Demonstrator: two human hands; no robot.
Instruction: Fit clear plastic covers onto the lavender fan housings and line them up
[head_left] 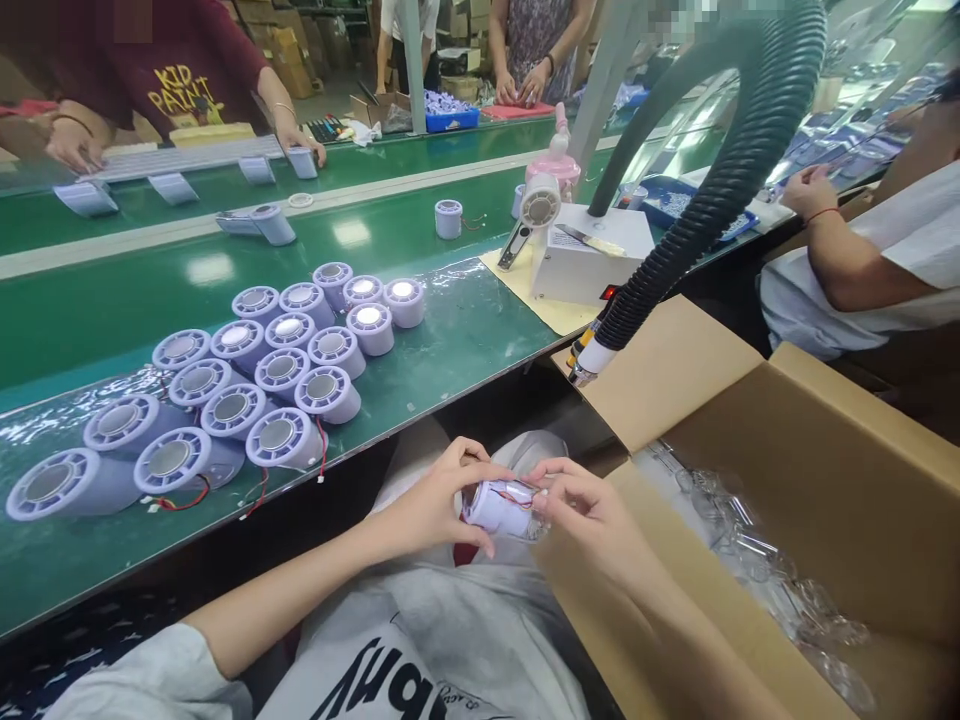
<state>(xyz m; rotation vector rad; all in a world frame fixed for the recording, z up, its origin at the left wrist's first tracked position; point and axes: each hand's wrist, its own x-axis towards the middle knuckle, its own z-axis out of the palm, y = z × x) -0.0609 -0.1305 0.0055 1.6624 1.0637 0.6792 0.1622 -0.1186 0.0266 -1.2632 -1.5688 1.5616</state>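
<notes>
My left hand (435, 500) and my right hand (581, 505) together hold one lavender cylindrical part (501, 508) over my lap, below the table edge. Thin red wires run across the part's side. My left fingers wrap its left end; my right fingertips pinch its right end. On the green table (465, 340) ahead, several identical lavender cylinders (281, 365) with metal-mesh tops stand in rows, some trailing red wires.
An open cardboard box (825, 480) holding clear plastic pieces sits at my right. A black corrugated hose (720, 190) arcs down to the table edge beside a white machine (592, 260) and a pink fan. Other people's hands work across the belt and at right.
</notes>
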